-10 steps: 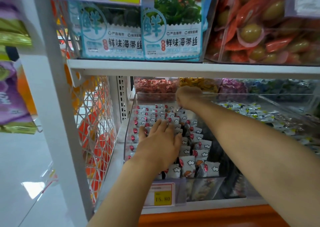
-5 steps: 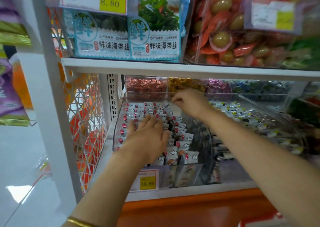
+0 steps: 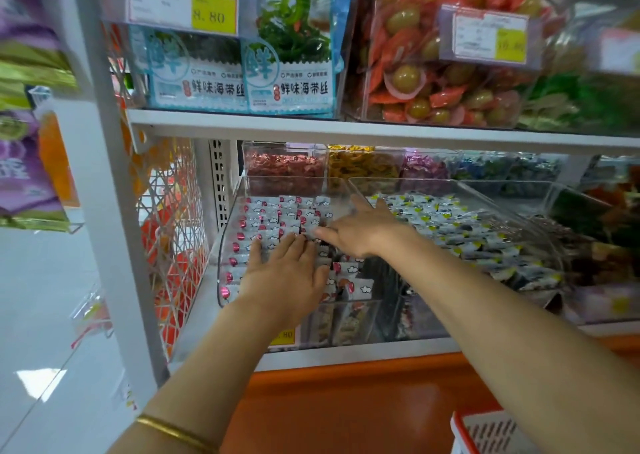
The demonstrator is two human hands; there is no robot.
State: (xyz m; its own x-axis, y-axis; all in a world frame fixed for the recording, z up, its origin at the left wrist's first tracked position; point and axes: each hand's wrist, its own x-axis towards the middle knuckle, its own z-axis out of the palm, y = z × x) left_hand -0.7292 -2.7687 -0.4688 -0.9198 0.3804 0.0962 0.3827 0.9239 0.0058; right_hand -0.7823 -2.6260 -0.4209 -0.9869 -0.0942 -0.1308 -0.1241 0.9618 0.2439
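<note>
Evidently the small snack packets [image 3: 273, 216] stand in rows in the clear bin [image 3: 227, 242]; the left hand [image 3: 287, 277] presses flat on them, fingers straight and together; the right hand [image 3: 363, 232] reaches beside it, fingers splayed; the packets look light, crinkly and slippery, best pinched by a top edge

- My right hand [image 3: 360, 232] has come forward from the far rim of the clear plastic bin [image 3: 225, 242] onto the small white red-dotted sachets [image 3: 277, 216].
- Its fingers, curled before, now lie spread and flat, tips just beside my left hand [image 3: 287, 275].
- My view has tipped down, so a red-rimmed white plastic basket [image 3: 491, 433] now shows bottom right.
</note>
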